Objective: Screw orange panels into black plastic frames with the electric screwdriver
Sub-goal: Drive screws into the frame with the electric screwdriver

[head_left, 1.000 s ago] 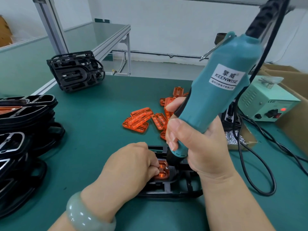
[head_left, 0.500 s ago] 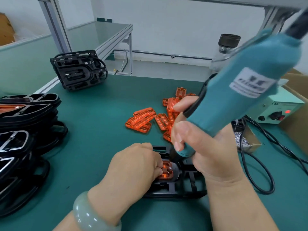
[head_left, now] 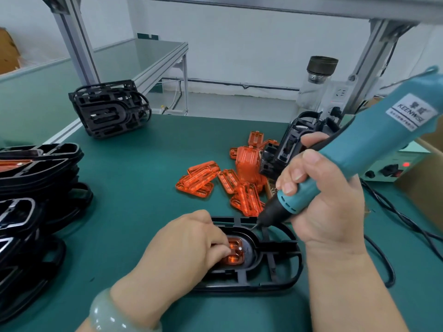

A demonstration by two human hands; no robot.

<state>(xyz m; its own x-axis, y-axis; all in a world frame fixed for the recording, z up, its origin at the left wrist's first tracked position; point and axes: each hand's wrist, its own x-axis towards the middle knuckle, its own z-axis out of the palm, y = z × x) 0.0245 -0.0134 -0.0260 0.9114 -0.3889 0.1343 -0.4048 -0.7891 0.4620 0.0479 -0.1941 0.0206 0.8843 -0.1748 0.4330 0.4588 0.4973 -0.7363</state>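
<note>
While curled fingers (head_left: 217, 246) of the left hand (head_left: 187, 250) pinch down on a see-through orange panel (head_left: 236, 257), ribbed and glossy, the piece sits in the oval recess of a black frame (head_left: 273, 246) lying flat on the green table (head_left: 143, 188), near centre. The right hand (head_left: 330, 207) is wrapped tight round a teal screwdriver (head_left: 359, 149), held tilted, its tip over the frame's far rim, off the panel. Loose panels (head_left: 206, 180) lie heaped just beyond; stacked frames (head_left: 36, 178) stand at left.

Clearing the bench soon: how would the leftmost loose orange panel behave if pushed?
Probably light and stiff: the orange panel looks like thin ribbed plastic. Lying flat on the green mat, it should slide, not roll.
</note>
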